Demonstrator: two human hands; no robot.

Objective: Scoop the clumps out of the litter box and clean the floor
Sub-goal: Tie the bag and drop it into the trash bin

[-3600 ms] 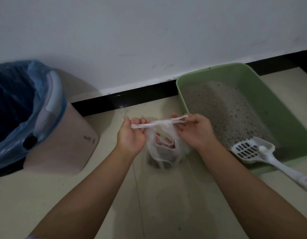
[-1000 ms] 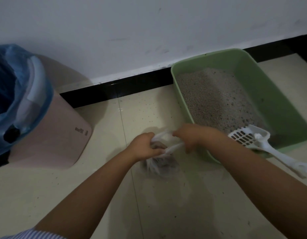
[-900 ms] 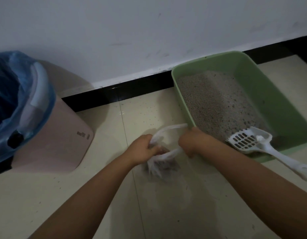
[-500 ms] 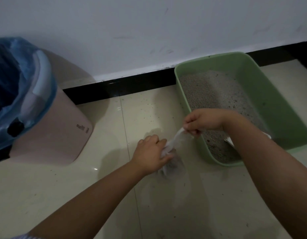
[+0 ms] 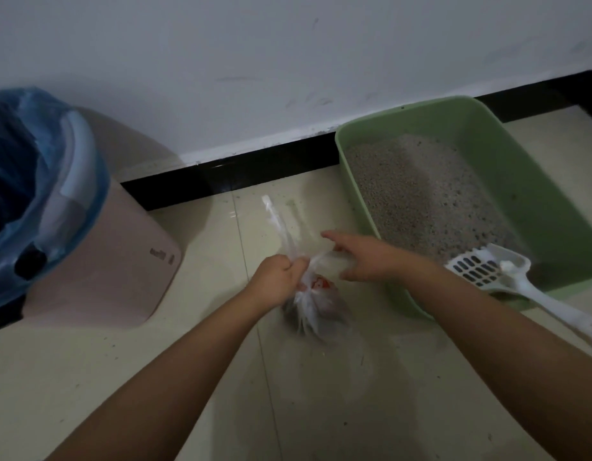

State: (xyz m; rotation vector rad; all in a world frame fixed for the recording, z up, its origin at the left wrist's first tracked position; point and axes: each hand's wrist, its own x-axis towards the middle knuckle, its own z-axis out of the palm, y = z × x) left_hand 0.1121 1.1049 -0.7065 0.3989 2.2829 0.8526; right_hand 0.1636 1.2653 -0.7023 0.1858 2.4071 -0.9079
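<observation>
Thin, soft, slippery film; light but bottom-heavy with clumps, probably easy to tear, so best taken at the gathered neck, never the belly. Bag (image 5: 313, 306) sits on the floor (image 5: 155, 377) at centre, translucent white, a red print and dark contents showing through. Left hand (image 5: 277, 277) fisted round the neck at 9 o'clock of the bag. Right hand (image 5: 363, 257) at 1 o'clock, grip pinching one handle strip, forefinger out straight. Second strip stands loose toward 12. Scoop (image 5: 487, 271) at 3 o'clock, head over the box (image 5: 521, 181) rim. Bin (image 5: 98, 254) at 9.
</observation>
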